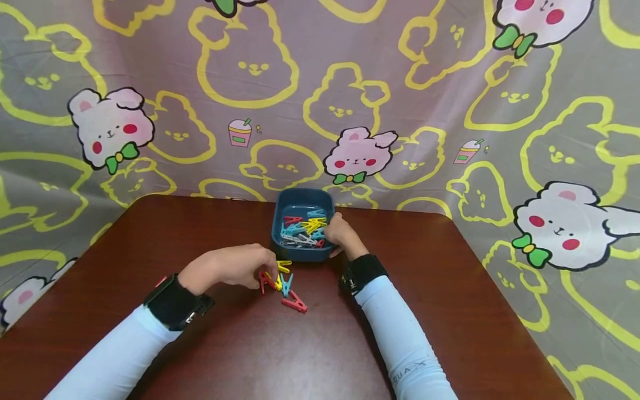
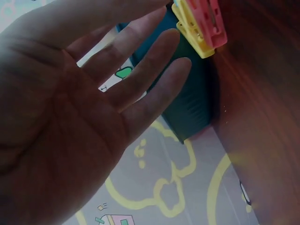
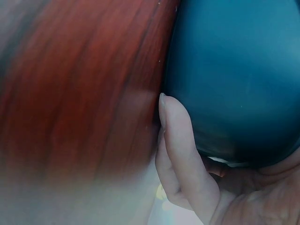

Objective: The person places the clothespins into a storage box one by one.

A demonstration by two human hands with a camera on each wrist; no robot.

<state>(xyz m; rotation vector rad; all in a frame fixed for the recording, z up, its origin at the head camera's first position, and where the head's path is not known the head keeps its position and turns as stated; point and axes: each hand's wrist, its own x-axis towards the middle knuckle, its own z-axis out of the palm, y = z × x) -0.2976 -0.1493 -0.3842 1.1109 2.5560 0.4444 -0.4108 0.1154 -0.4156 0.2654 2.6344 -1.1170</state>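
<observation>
A dark blue plastic bin [image 1: 302, 254] stands toward the far side of the table, with several red, yellow, blue and white clothespins [image 1: 300, 230] inside. My right hand [image 1: 341, 230] grips the bin at its right side; in the right wrist view, fingers [image 3: 180, 140] lie against its blue wall [image 3: 234, 84]. In front of the bin, my left hand [image 1: 245, 266] reaches down at a red clothespin [image 1: 264, 282], its fingers [image 2: 159, 84] loosely extended. Beside it lie yellow clothespins [image 1: 283, 266], a blue clothespin [image 1: 286, 284] and another red clothespin [image 1: 295, 301]. The left thumb tip's contact is hidden.
The brown wooden table [image 1: 320, 355] extends around the bin on both sides. A grey cloth [image 1: 280, 122] printed with cartoon animals hangs behind the table's far edge. Black straps [image 1: 175, 303] circle both wrists over light blue sleeves.
</observation>
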